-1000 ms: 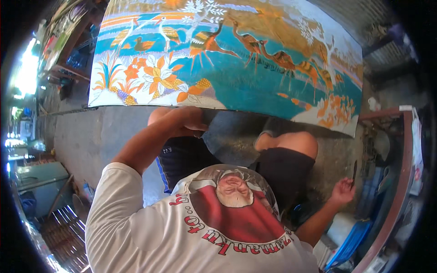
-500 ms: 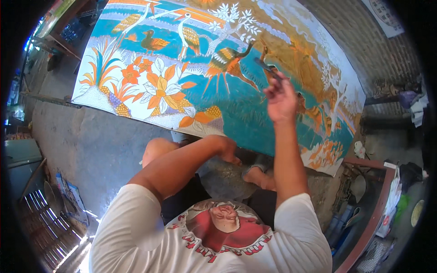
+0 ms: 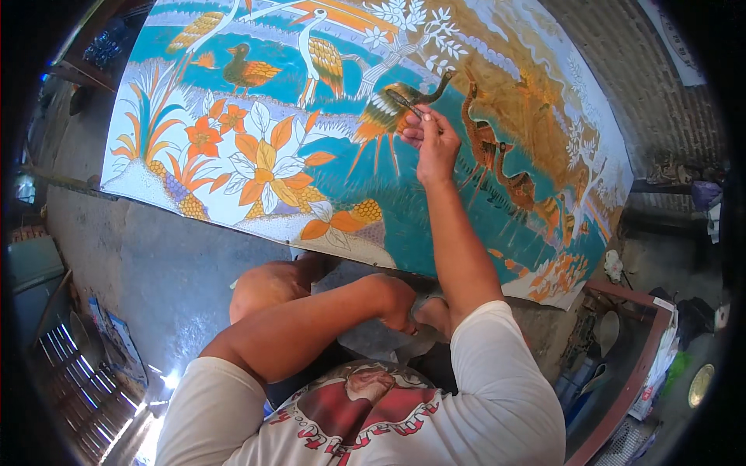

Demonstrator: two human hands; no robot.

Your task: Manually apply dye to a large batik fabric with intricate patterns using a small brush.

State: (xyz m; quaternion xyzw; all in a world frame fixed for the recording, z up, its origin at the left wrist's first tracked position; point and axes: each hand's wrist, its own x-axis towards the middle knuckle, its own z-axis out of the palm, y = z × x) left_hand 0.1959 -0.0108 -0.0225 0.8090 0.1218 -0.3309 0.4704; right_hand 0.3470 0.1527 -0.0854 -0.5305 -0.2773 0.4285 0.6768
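A thin dark paintbrush [image 3: 404, 102] is pinched in the fingers of my right hand [image 3: 437, 147]. Its tip points up and left over the wing of a dark, long-necked bird; whether it touches the surface I cannot tell. That bird belongs to a large painted panel [image 3: 326, 172] of teal water, orange and white flowers, birds and brown ground, tilted before me. Lower down, my left hand [image 3: 398, 304] hangs near my knees, below the panel's near edge. Its back shows, while its fingers are mostly hidden.
A reddish-brown frame [image 3: 633, 380] with a white bundle on it stands at the right. Grey concrete floor [image 3: 148, 248] lies to the left of my legs, with a slatted bamboo piece [image 3: 70, 388] at lower left. A ribbed wall [image 3: 622, 70] rises behind the panel's right side.
My right hand has moved left with the brush, from beside the dark bird's neck to its wing. My left hand sits slightly lower in view, and the view has shifted.
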